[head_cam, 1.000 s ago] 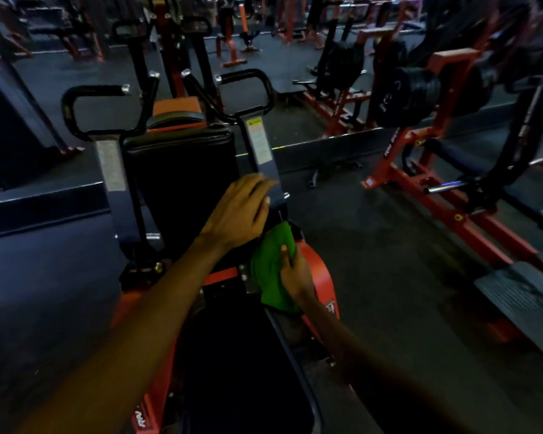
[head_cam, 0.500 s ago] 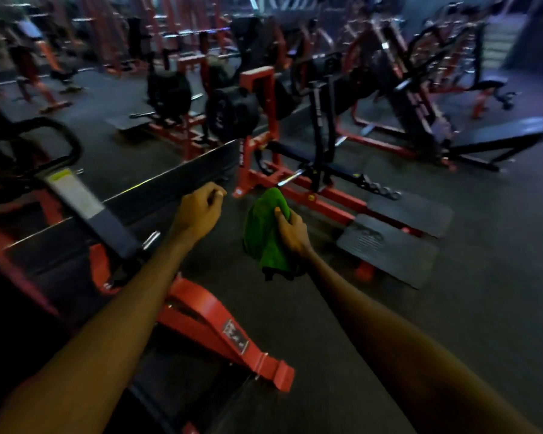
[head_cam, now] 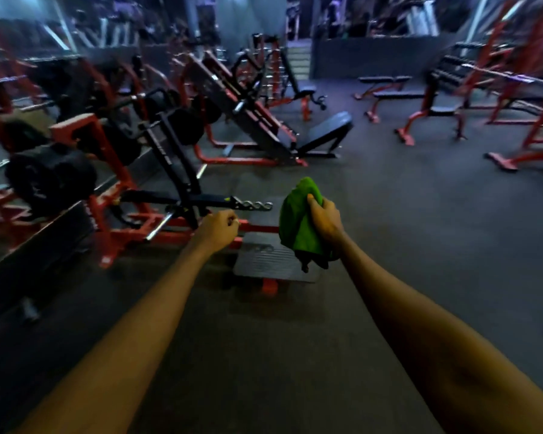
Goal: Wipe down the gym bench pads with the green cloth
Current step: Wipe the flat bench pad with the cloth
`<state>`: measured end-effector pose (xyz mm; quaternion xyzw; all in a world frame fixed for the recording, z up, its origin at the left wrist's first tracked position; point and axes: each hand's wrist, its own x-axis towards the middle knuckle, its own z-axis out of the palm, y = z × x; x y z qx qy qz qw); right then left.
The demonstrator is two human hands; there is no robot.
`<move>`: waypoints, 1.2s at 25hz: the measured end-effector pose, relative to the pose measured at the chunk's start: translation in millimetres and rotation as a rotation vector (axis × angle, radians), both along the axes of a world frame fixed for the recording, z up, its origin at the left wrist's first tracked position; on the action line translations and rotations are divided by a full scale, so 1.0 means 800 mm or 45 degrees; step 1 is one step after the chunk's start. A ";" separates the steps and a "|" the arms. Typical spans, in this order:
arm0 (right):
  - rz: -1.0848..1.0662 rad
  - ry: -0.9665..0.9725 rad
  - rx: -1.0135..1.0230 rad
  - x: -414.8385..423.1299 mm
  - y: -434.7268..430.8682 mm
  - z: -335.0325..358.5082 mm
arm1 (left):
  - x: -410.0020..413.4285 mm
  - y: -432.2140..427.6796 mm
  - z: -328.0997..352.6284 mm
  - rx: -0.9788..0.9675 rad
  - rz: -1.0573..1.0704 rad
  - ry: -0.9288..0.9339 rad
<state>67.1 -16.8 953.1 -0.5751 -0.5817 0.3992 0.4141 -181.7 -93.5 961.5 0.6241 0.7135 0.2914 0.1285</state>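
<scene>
At the far left, black weight plates (head_cam: 51, 180) hang on a red-framed plate-loaded machine (head_cam: 107, 170), which stands along a low dark ledge (head_cam: 35, 255). A black arm ending in a short chain (head_cam: 257, 205) reaches out from this machine towards the middle. Below the chain a ribbed black foot platform (head_cam: 261, 264) lies on the dark rubber floor (head_cam: 420, 230).

The left hand (head_cam: 217, 230) is stretched forward over the machine's red base bar, fingers curled into a loose fist with nothing in it, touching nothing. Just to its right, apart from it, the green cloth (head_cam: 297, 223) hangs bunched in the air above the platform, its dark lower end drooping. The right hand (head_cam: 325, 219) grasps the cloth from the right side, thumb pressed on its upper fold and fingers wrapped round it. The cloth touches no pad.

Farther back in the middle stands a leg press sled (head_cam: 251, 120) with its black back pad (head_cam: 325, 131) tilted low. To the right, well apart, flat benches (head_cam: 398, 94) with black pads sit on red legs, and blurred red racks (head_cam: 533, 120) fill the far right edge
</scene>
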 end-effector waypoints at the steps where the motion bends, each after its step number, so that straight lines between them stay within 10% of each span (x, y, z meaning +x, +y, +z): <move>1: -0.029 -0.015 0.004 0.017 0.017 0.003 | 0.012 0.029 0.002 0.006 -0.034 -0.013; 17: -0.375 -0.019 -0.062 0.242 0.305 -0.044 | 0.231 0.421 -0.017 0.222 -0.465 -0.014; 30: -0.372 -0.077 0.006 0.406 0.661 -0.025 | 0.345 0.793 -0.047 0.189 -0.246 -0.099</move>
